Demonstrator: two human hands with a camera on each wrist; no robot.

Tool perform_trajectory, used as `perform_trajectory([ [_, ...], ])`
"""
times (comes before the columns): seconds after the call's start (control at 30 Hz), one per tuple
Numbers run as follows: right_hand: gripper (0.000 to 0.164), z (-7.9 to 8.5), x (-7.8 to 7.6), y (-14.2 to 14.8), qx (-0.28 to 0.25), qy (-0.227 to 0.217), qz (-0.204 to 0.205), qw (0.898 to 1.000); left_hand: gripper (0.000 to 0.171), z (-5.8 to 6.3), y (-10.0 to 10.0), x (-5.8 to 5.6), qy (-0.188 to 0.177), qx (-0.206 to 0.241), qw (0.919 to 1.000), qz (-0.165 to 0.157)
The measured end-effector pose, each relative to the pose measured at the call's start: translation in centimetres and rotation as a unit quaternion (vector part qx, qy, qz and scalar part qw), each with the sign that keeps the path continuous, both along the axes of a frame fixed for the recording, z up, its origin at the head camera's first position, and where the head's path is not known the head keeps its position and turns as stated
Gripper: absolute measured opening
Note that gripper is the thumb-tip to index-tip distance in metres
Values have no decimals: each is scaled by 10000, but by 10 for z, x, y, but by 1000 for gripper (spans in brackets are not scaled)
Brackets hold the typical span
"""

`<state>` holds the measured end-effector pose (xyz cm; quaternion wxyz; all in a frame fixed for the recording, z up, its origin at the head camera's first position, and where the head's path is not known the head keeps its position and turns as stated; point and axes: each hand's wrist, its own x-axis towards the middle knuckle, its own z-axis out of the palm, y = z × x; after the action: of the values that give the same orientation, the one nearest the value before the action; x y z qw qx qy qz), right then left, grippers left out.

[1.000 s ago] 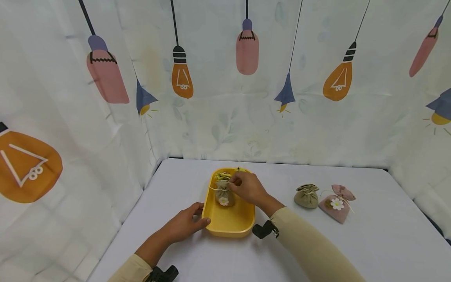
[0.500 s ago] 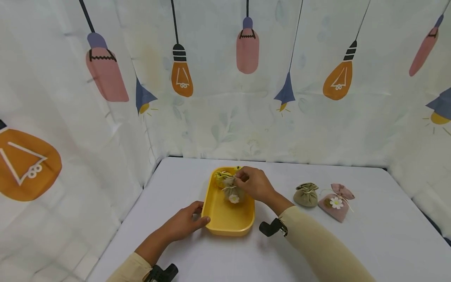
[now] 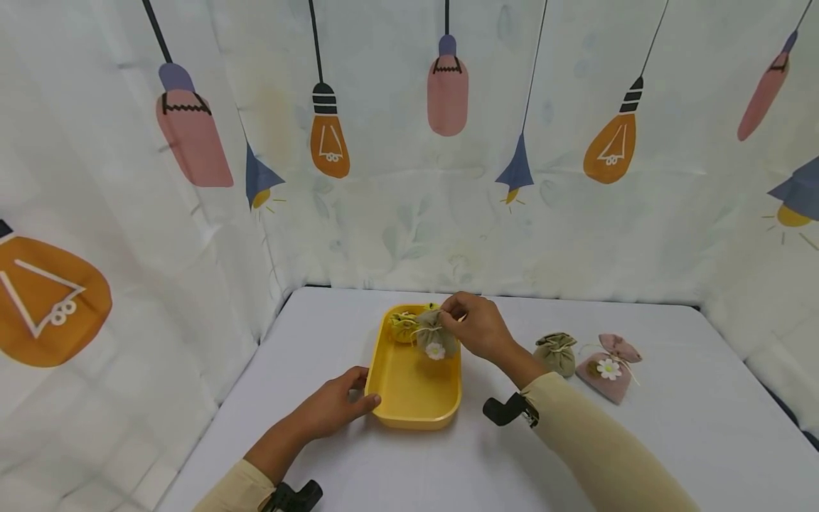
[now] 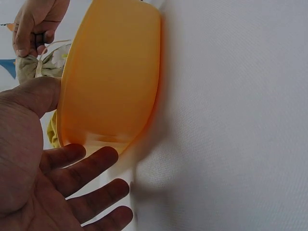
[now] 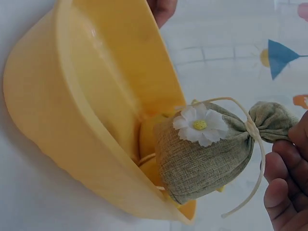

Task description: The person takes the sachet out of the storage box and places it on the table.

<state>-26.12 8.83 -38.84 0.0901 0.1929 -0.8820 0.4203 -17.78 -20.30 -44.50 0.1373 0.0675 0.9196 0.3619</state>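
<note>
Locate the grey-green pouch [image 5: 204,166] at the far right corner of the tray [image 3: 409,402], tilted, its base within or just over the rim. The views do not settle whether it bears on the yellow item [image 3: 403,328] lying at the tray's far end. A white flower [image 5: 199,126] faces outward on the pouch, and a cord [image 5: 261,168] ties its neck, one end trailing free.

Your right hand [image 3: 476,327] pinches the gathered cloth above the tie. Caution: this is a small grip on soft fabric; if it loosens, the pouch may drop onto the rim and tip outside. Swinging the pouch sideways may also catch the flower or cord on the rim or on the yellow item, dragging that item out of position.

Your left hand [image 3: 335,405] rests at the tray's near left side, thumb against the rim, fingers extended and spread, not wrapped around the wall. Caution: with such light support, a knock at the far corner may slide or turn the tray.

Right of the tray, a green pouch [image 3: 557,352] and a pink pouch [image 3: 611,377] lie side by side on the bench [image 3: 691,434]. Your right forearm passes close to both; a low sweep of the sleeve may shift them.
</note>
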Motion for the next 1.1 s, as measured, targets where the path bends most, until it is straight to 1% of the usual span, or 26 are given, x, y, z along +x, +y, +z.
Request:
perform_trajectory([
  [0.2, 5, 6, -2, 10, -103, 194, 12, 9998, 58, 0, 0, 0, 23, -15, 10000, 33],
  [0.47, 7, 13, -3, 25, -157, 241, -33, 9996, 58, -1, 0, 0, 34, -32, 10000, 49],
  [0.6, 7, 16, -3, 33, -116, 293, -134, 9994, 59, 0, 0, 0, 29, -50, 10000, 42],
  [0.9, 8, 18, -4, 53, -61, 217, -305, 9993, 60, -1, 1, 0, 34, -90, 9999, 86],
  [1.1, 9, 18, -3, 66, 11, 179, -408, 9990, 60, -1, 1, 0, 25, -95, 9999, 59],
])
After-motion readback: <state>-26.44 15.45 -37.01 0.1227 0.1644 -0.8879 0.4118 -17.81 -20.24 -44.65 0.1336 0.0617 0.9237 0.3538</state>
